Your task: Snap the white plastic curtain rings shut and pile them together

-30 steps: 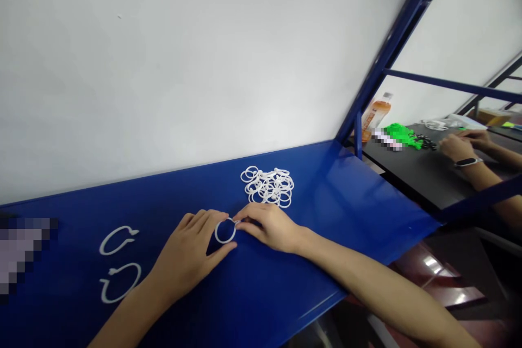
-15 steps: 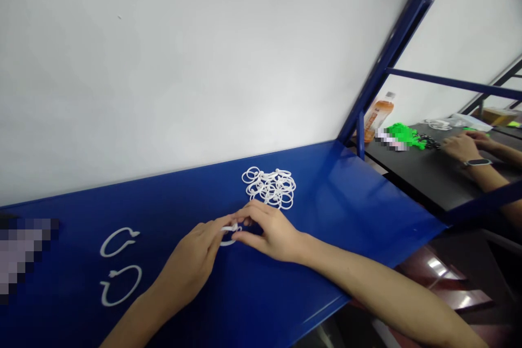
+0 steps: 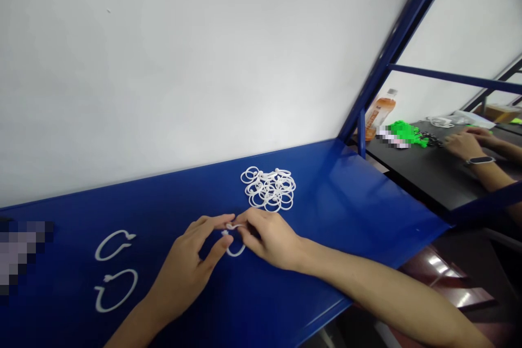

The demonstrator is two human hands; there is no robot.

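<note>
Near the table's middle, a white ring [image 3: 235, 253] has its ends parted between my two hands. My right hand [image 3: 271, 239] is closed, with thumb and fingers pinching one side of the ring. On its other side my left hand [image 3: 190, 255] has its fingertips and thumb at the ring's ends; its grip is partly hidden. Just beyond my right hand lies a pile of similar white rings [image 3: 272, 189], looped over one another. Left of my left hand are two separate opened rings, an upper one [image 3: 101, 245] and a lower one [image 3: 128, 294].
The blue table [image 3: 326, 196] meets a white wall [image 3: 196, 65] at the back. Blue frame posts [image 3: 381, 65] rise at the right. Past them, a co-worker's hands [image 3: 467, 144] are over a black table [image 3: 411, 168] with a drink bottle [image 3: 379, 115] and a green pile [image 3: 405, 133].
The ring between my hands now shows parted ends. My left thumb has moved away from its fingers, and my right hand has shifted slightly nearer. The pile looks unchanged.
</note>
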